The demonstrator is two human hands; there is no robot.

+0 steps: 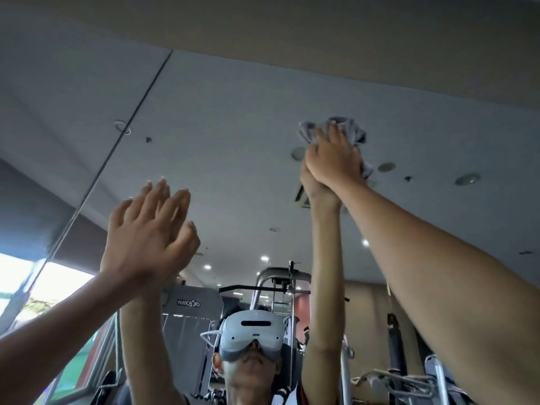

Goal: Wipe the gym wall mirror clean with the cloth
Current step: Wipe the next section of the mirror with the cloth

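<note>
Two hands were raised to the one mirror (222,112). The right hand (333,162) pressed a single bunched cloth (352,131) to the glass near the mirror's upper edge, fingers laid fairly straight over it, while the left hand (146,232) rested flat lower left, fingers straight and close. Wiping well probably called for even pressure, overlapping strokes, and lifting the bare palm before it smeared.

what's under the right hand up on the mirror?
A bunched grey cloth, pressed to the mirror; its edges stick out above and beside the right hand. The cloth's middle and the glass behind it are covered.
</note>
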